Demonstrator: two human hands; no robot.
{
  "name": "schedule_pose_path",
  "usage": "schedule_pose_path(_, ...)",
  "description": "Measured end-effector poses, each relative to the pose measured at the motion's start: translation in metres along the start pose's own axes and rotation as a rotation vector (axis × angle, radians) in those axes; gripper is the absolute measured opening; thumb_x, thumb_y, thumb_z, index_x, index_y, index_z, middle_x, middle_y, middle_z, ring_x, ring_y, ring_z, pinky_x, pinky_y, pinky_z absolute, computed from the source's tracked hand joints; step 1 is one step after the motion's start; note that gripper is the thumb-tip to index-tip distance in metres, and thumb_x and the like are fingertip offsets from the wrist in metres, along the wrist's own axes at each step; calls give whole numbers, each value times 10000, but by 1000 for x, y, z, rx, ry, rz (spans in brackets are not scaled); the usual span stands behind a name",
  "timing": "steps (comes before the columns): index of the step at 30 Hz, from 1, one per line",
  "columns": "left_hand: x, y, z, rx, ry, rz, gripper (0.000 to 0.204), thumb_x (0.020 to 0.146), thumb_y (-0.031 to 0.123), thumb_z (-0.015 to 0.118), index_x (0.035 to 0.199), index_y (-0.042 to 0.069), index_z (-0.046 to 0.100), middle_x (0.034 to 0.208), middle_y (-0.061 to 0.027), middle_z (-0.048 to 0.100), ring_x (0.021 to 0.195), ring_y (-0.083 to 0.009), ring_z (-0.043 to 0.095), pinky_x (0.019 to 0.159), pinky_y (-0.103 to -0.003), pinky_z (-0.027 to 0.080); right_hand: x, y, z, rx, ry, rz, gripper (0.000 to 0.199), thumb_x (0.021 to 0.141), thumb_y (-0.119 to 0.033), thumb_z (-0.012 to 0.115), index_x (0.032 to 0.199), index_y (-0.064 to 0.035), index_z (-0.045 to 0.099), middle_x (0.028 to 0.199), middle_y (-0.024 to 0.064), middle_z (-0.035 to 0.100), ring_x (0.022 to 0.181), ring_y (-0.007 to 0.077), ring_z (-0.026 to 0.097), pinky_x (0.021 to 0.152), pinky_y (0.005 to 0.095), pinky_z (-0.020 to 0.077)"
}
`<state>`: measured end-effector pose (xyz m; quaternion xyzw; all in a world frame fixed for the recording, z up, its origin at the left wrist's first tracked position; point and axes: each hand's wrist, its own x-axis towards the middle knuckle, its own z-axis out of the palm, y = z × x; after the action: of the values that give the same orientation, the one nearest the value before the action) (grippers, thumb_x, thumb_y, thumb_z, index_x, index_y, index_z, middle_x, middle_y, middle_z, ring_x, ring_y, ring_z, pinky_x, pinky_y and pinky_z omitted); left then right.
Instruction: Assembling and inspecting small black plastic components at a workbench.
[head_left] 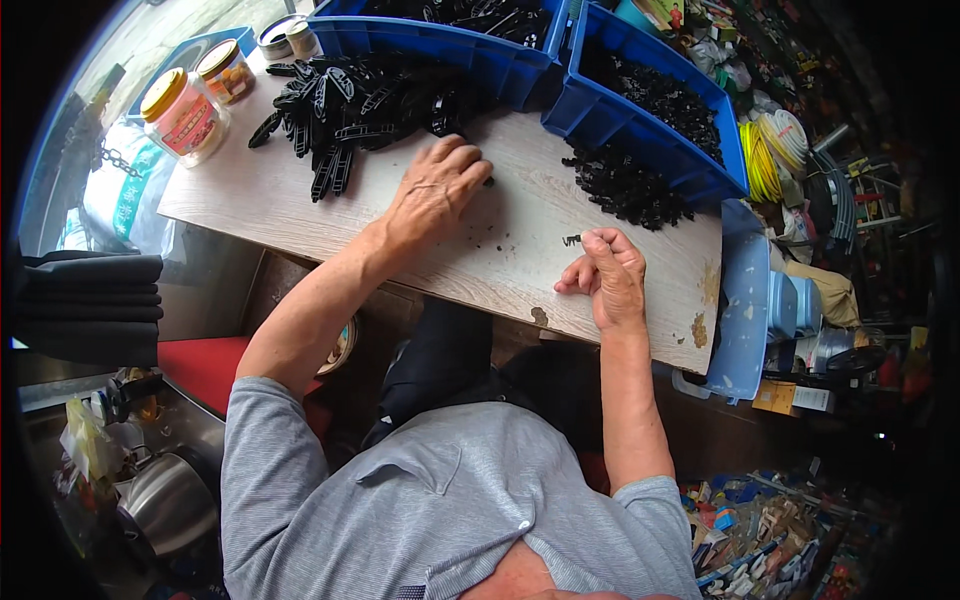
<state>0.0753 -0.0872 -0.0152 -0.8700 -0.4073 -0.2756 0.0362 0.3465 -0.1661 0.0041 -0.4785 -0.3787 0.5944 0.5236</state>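
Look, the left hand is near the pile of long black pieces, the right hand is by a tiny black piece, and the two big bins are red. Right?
Not quite: the two big bins are blue, as the head view shows. The left hand, long black pieces, right hand and tiny black piece are as you said.

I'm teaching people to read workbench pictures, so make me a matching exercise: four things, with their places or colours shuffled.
1. Left hand
2. Right hand
3. Cable coil
4. Pink-labelled jar

A. Yellow, right of the blue bins
B. At the table's left end
C. Beside a small black piece, thumb and fingers bent
D. At the near edge of the long black parts

Pairs: 1-D, 2-C, 3-A, 4-B
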Motion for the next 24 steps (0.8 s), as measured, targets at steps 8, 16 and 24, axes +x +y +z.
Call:
schedule_pose_path(8,8,23,6,-103,-81,-42,279,866,150,683,1122,51,635,1131,-78,664,1093,-274,585,935,-416,450,-2,0,-1,-11,28,13,172,919,-207,714,965,-76,612,552,43,568,537,178,653,493,388,611)
schedule_pose_path(16,-2,20,3,-26,77,-180,269,877,210,687,1109,81,645,1166,-77,629,1096,-273,554,900,-406,422,-2,2,-1,4,30,-6,166,917,-204,715,964,-79,617,559,43,573,553,175,659,499,392,614)
schedule_pose_path(24,-21,48,-11,-382,172,-397,216,868,118,708,1062,42,649,948,-100,671,862,-221,628,766,-350,499,-4,-1,5,37,89,-20,185,880,-215,752,937,-80,638,536,19,545,520,147,640,510,359,616)
